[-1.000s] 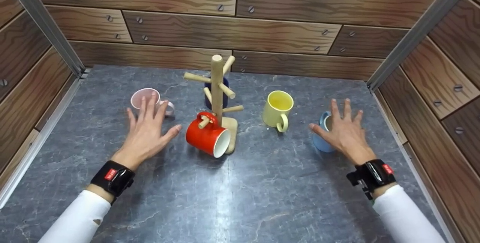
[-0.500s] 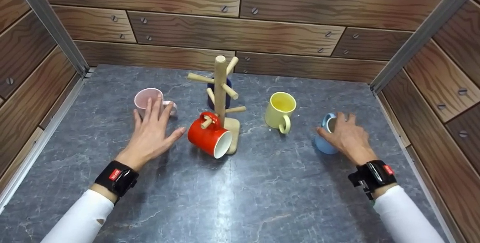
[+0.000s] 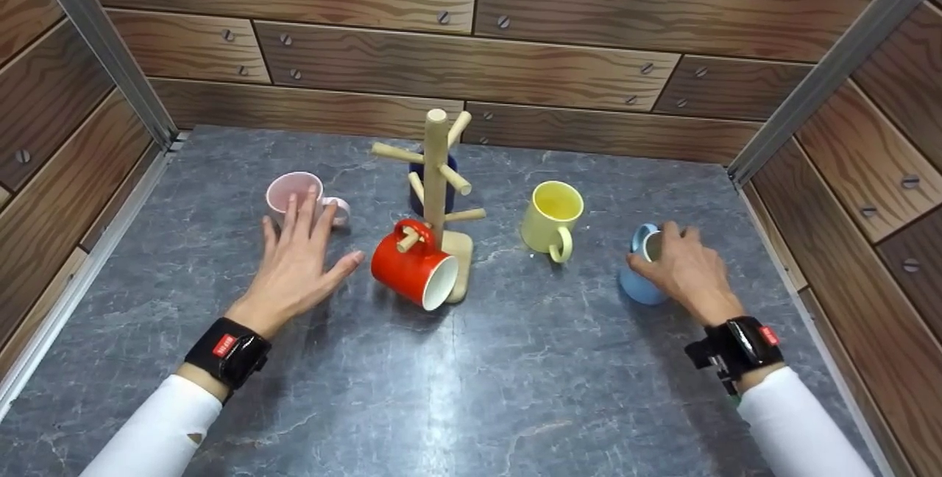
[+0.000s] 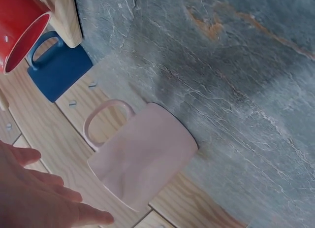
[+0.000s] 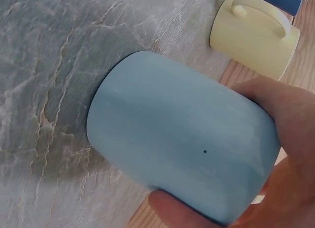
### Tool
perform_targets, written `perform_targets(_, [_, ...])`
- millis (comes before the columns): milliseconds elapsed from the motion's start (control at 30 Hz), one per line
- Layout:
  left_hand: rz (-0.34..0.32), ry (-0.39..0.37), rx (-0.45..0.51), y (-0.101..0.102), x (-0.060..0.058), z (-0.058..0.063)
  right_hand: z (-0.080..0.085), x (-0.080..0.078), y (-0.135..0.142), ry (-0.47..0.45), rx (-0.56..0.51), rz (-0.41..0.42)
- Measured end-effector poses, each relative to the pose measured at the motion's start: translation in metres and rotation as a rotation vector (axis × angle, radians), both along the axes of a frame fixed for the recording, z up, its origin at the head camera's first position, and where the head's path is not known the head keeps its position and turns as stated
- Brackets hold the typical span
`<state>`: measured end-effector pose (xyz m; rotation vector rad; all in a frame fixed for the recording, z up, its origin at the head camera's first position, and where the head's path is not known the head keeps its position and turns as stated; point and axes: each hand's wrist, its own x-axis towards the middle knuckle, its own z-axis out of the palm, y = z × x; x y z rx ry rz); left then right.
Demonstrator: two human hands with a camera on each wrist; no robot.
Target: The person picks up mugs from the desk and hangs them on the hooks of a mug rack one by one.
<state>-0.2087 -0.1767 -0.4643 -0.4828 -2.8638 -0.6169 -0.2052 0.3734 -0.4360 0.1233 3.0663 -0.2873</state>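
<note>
Two hands are seen over the grey stone-look tabletop. The right hand is curled round the light blue mug, which stands upright at the right side of the table; in the right wrist view the thumb and fingers are wrapped on the mug's wall near its rim. The left hand is held flat and spread, fingers straight, nothing gripped. It is placed just near of the pink mug, which stands upright at the left; whether the fingertips touch it cannot be told. A wooden mug tree is stood at centre. A red mug is hung by its handle on the lowest near peg, tilted with its mouth facing near-right. A dark blue mug is partly hidden behind the tree's post, on the far side. A yellow mug is stood upright between the tree and the light blue mug, handle turned to the near side, apart from both. Wood-grain panels are set round the table on three sides.
</note>
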Motion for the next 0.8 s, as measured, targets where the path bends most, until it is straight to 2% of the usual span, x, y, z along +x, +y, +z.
perform_targets(300, [-0.006,-0.001,0.017,0.001,0.001,0.003,0.013,0.011,-0.006,0.119,-0.030,0.050])
perform_targets(400, [-0.020,0.030,0.031,0.001,0.002,0.004,0.019,0.016,-0.009,0.146,-0.061,0.070])
perform_targets(500, [-0.043,0.091,0.089,0.003,0.004,0.006,0.023,0.021,-0.014,0.169,-0.114,0.094])
perform_targets(600, [-0.075,0.185,0.175,0.008,0.006,0.009,0.026,0.024,-0.020,0.191,-0.188,0.129])
perform_targets(700, [-0.124,0.282,0.252,0.014,0.010,0.012,0.029,0.026,-0.028,0.212,-0.260,0.167])
perform_targets(800, [-0.181,0.349,0.292,0.021,0.013,0.016,0.032,0.028,-0.037,0.228,-0.317,0.197])
